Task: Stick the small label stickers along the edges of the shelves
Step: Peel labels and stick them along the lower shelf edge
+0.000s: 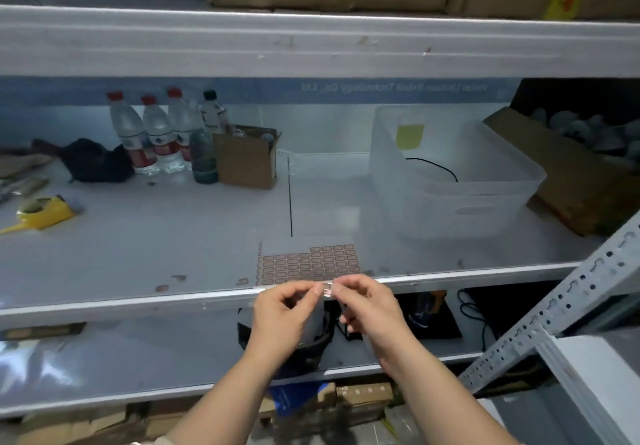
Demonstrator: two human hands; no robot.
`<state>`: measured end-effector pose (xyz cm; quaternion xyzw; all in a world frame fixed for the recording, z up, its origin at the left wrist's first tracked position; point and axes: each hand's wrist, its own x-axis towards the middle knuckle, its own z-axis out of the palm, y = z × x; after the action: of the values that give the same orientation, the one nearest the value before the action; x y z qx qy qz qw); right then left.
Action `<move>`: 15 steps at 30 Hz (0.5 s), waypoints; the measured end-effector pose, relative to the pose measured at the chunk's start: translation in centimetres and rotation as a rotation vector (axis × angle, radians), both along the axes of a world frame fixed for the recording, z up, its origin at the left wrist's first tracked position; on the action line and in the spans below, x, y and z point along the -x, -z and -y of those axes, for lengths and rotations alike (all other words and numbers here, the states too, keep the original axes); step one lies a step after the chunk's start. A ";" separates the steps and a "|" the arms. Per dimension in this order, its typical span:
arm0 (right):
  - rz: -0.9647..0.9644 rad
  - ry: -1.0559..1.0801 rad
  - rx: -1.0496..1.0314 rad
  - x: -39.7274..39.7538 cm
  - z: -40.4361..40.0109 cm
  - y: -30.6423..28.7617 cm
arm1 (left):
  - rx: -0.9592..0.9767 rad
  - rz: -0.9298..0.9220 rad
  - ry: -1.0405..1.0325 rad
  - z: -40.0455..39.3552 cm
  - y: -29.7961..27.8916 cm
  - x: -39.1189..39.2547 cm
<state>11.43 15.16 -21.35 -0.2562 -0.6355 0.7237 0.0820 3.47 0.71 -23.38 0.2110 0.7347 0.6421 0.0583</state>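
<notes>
A sheet of small red-bordered label stickers (308,264) lies flat on the middle shelf, close to its front edge (138,301). Just in front of that edge my left hand (280,313) and my right hand (367,306) meet, and their fingertips pinch one small label sticker (327,290) between them. Two stickers (162,288) lie on the shelf surface near the edge, left of the sheet. The upper shelf's front edge (311,46) runs across the top of the view.
On the middle shelf stand water bottles (152,136), a small cardboard box (247,159), a clear plastic bin (453,181), a yellow tape dispenser (41,214) and a big carton (581,181). A perforated grey upright (561,302) slants at the right. Dark items sit on the lower shelf.
</notes>
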 end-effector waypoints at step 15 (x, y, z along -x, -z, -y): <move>-0.107 0.020 -0.335 1.7 3.8 -0.7 | -0.039 0.135 -0.089 3.3 -0.1 0.9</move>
<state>9.72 11.37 -20.66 -0.2063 -0.7393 0.6196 0.1642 2.58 -2.63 -23.29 0.1354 0.7251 0.6710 0.0752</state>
